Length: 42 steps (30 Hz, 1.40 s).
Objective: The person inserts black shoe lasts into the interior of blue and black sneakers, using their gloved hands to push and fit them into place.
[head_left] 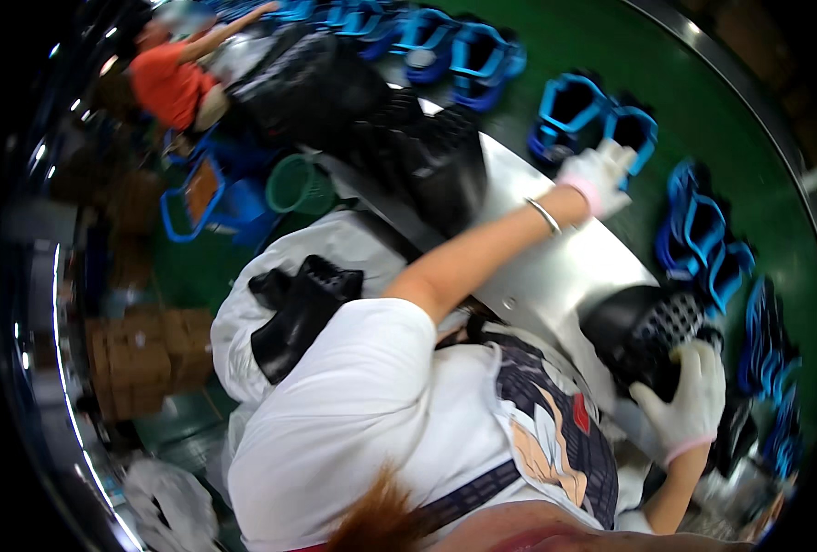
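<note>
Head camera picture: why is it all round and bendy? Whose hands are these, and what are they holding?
The camera sits on a person's head and looks down through a very wide lens, so straight edges bend. Both hands wear white gloves. The left hand reaches out to a blue plastic frame, one of many lying on the green belt. The right hand grips a black perforated part beside the shiny metal table.

A green basket sits near stacked brown cardboard boxes.
</note>
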### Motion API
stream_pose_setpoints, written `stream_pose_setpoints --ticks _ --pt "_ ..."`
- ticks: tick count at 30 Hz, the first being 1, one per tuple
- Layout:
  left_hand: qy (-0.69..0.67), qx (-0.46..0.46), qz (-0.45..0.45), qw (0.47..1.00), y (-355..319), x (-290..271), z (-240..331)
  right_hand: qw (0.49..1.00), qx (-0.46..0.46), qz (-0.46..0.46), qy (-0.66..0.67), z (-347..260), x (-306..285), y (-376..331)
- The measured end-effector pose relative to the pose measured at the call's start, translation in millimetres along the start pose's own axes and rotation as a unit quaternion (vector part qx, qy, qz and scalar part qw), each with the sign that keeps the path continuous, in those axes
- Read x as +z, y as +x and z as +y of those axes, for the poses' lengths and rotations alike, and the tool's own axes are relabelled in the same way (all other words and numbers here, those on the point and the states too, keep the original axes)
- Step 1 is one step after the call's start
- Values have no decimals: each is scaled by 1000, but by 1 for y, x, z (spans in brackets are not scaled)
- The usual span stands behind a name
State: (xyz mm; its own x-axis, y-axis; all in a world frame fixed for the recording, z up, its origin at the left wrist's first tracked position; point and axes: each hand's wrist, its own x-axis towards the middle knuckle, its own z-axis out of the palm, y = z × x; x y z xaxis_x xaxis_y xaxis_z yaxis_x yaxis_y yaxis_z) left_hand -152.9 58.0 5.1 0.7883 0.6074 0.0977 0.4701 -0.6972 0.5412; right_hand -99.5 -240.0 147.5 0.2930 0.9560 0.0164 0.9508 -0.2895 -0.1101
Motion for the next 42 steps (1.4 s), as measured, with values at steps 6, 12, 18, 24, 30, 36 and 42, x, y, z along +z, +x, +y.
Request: stream_pose_setpoints --ticks 6,12,18,24,30,36,42 --pt "-61 19 49 997 -40 -16 10 1000 -9 -2 4 1 3 -9" --pt "-145 53 33 987 -47 -18 26 998 7 -21 51 0 -5 -8" --pt "-316 93 -15 944 -52 -35 57 987 23 27 159 9 -33 -9" --pt "-697 -3 -328 637 -67 -47 110 977 -42 81 191 -3 -46 8" --pt "-814 -107 -344 455 -60 -40 112 958 5 86 273 10 -38 22" --pt "-839 -11 -161 519 -45 -21 108 920 118 55 369 17 -20 36" --pt "-796 -3 -42 603 -38 -19 118 972 112 59 197 21 -11 44"
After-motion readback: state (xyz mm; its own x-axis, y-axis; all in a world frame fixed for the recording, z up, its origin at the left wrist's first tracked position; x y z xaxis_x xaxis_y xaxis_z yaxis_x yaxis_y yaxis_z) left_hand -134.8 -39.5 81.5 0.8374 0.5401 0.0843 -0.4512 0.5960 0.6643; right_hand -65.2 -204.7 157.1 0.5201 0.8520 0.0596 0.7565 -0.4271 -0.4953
